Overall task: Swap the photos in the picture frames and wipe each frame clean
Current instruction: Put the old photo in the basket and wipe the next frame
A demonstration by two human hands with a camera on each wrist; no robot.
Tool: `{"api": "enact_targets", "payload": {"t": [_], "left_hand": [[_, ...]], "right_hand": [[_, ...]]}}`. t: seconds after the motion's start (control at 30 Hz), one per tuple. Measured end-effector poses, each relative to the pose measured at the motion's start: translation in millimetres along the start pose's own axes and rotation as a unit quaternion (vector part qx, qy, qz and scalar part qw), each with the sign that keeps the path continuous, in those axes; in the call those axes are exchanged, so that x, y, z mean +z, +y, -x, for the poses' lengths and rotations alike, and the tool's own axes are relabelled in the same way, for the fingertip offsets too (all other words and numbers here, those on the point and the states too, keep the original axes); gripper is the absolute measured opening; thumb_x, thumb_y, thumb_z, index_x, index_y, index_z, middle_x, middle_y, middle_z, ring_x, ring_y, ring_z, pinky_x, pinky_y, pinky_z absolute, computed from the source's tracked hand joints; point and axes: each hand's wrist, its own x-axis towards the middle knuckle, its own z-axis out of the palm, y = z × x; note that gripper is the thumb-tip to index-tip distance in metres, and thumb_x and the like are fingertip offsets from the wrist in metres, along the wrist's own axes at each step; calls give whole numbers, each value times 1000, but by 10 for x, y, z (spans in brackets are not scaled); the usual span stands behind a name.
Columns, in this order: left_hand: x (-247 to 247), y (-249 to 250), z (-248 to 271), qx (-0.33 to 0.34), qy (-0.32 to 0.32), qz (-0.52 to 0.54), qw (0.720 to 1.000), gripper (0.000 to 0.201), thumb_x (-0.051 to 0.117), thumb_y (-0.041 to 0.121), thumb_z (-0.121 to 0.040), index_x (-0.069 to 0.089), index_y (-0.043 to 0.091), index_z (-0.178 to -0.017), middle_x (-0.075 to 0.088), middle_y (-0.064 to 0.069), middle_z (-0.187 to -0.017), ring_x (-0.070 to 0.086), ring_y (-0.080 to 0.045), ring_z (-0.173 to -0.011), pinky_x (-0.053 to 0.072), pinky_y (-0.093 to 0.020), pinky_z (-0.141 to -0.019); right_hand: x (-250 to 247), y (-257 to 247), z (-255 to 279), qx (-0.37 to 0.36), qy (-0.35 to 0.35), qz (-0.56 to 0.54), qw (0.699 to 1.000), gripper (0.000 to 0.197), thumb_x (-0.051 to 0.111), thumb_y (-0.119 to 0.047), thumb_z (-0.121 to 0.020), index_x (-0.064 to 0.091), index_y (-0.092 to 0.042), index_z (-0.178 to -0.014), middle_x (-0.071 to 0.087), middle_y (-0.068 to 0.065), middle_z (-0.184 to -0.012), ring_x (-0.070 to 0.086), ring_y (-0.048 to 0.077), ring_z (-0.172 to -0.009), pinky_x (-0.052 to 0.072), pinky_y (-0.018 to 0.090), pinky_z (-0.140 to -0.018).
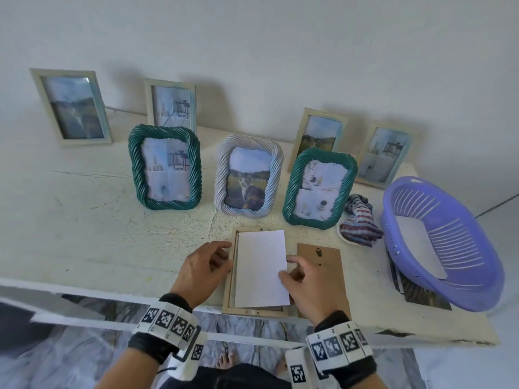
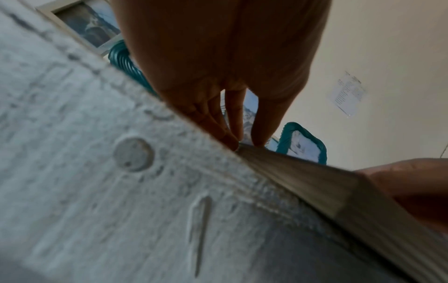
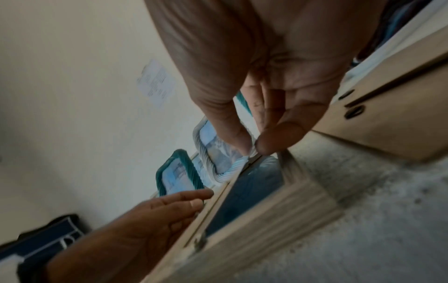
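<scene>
While your left hand (image 1: 203, 269) steadies the left rail of the open wooden frame (image 1: 228, 290), its grip is loosely curled: fingertips (image 2: 258, 140) press on the rail's edge, nothing pinched. That frame lies face down at the front edge of the tabletop (image 1: 98, 234).

Left to right along the wall: a pale wooden frame with a landscape photo (image 1: 71, 106), then a smaller pale frame (image 1: 171, 103). In front of those stand a green rope-pattern frame (image 1: 165, 167), a white rope-pattern frame with a cat photo (image 1: 248, 176), and a second green rope-pattern frame (image 1: 320, 189). Behind that last one lean two more pale frames (image 1: 318, 136) and (image 1: 386, 155).

The photo (image 1: 261, 269) sits white back up over the open frame, slightly skewed, its right edge overhanging the frame's right rail. Your right hand (image 1: 304, 287) pinches that right edge; the right wrist view shows thumb and forefinger (image 3: 271, 141) closed together, so the grip is on the photo.

Just right of the frame, partly under your right hand, lies the brown backing board (image 1: 325, 265), hanger side up. Further right, a striped cloth (image 1: 359, 223) is bunched on the tabletop, touching the lilac plastic basket (image 1: 455, 293). A white sheet (image 1: 418, 245) lies inside the basket; a print (image 1: 421, 297) sticks out from under its near side.
</scene>
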Motion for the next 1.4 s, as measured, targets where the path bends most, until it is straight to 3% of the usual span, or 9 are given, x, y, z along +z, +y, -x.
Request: {"api": "enact_targets", "payload": {"t": [0.1, 0.27, 0.33, 0.47, 0.6, 0.8, 0.93, 1.2, 1.4], "left_hand": [[-10, -13, 14, 4, -6, 12, 1000, 33, 72, 15, -84, 64, 24, -115, 65, 10, -92, 61, -3, -84, 51, -15, -75], [-15, -52, 30, 28, -6, 15, 999, 36, 72, 13, -84, 65, 23, -118, 65, 11, -92, 59, 0, -90, 48, -8, -73], [-16, -69, 28, 32, -7, 19, 999, 36, 73, 13, -84, 65, 22, -118, 65, 11, -92, 60, -2, -90, 48, -9, -73], [-27, -108, 17, 41, -14, 26, 999, 36, 73, 14, -84, 65, 21, -119, 65, 11, -93, 61, -4, -88, 50, -12, -73], [-44, -145, 27, 56, -27, 30, 998, 42, 70, 27, -80, 63, 23, -122, 65, 11, -94, 62, -8, -87, 52, -19, -76], [-47, -206, 36, 80, -36, 33, 996, 47, 67, 37, -77, 63, 24, -122, 63, 12, -95, 60, -8, -88, 48, -12, -75], [-53, -223, 28, 84, -37, 44, 995, 52, 61, 50, -73, 63, 27, -119, 65, 11, -95, 61, -8, -87, 49, -14, -75], [-43, -233, 30, 82, -33, 46, 995, 50, 62, 51, -72, 64, 27, -117, 65, 10, -94, 61, -9, -86, 50, -16, -75], [-35, -226, 27, 85, -27, 35, 995, 46, 67, 40, -75, 65, 24, -118, 65, 9, -94, 61, -9, -87, 49, -14, -75]], "right_hand": [[53, -116, 27, -22, 5, 79, 997, 28, 61, -29, -91, 56, -21, -117, 58, -8, -68, 48, 2, -54, 39, 7, -54], [191, -167, -4, -17, 13, 228, 973, 35, 53, -49, -90, 52, -22, -112, 60, -9, -77, 58, 9, -65, 47, 20, -57], [256, -130, -24, -14, 13, 245, 969, 39, 51, -52, -89, 49, -22, -113, 63, -6, -84, 61, 12, -70, 53, 28, -63], [286, -108, -25, -33, 12, 260, 965, 47, 50, -52, -90, 43, -22, -124, 62, -3, -90, 60, 15, -76, 50, 28, -64], [133, -57, -40, -57, 50, 234, 969, 37, 50, -49, -91, 53, -21, -115, 60, -3, -87, 55, 15, -73, 45, 27, -62], [-234, 154, 9, 32, 93, 329, 939, 51, 54, -50, -88, 52, -19, -128, 48, 8, -127, 45, 25, -111, 45, 33, -83], [-315, 268, 94, 117, 45, 341, 932, 57, 53, -55, -86, 44, -23, -132, 34, 9, -141, 39, 30, -122, 44, 38, -89], [-370, 325, 104, 123, 89, 233, 960, 42, 68, -38, -82, 57, -14, -115, 40, 12, -127, 41, 31, -112, 38, 35, -89], [-177, -39, 81, -14, 142, 218, 966, 36, 72, -44, -77, 59, -17, -98, 41, 5, -115, 38, 20, -102, 36, 26, -77]]}}
